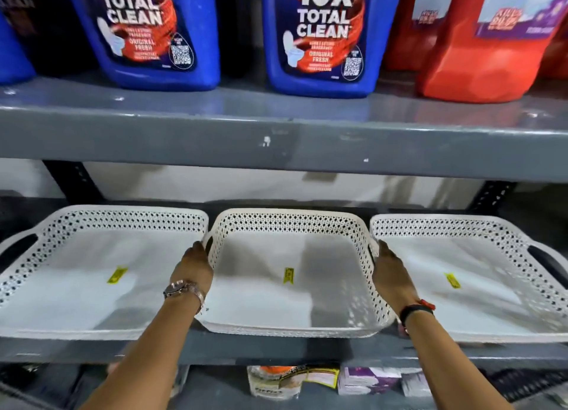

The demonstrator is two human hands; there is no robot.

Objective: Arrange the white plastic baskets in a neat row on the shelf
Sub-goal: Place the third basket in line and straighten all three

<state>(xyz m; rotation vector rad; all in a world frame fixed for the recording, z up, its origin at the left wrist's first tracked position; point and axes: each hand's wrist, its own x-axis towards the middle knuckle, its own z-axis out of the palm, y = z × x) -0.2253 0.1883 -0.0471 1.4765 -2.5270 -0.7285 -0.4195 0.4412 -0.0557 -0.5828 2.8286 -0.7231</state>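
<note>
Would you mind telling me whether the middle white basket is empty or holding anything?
Empty. The middle basket shows a bare white floor with only a small yellow sticker on it.

**Three white baskets side by side on the grey shelf**

The left basket [92, 274], middle basket [292, 274] and right basket [467, 280] stand upright in a row on the shelf [276, 348], open tops up. Each is shallow, white plastic, with perforated lattice walls, a solid floor and a small yellow sticker near the floor's centre. Cut-out handles show on the left wall of the left basket and the right wall of the right one. The middle basket sits just beside its neighbours, rims near touching, and its near edge overhangs the shelf's front lip slightly.
</note>
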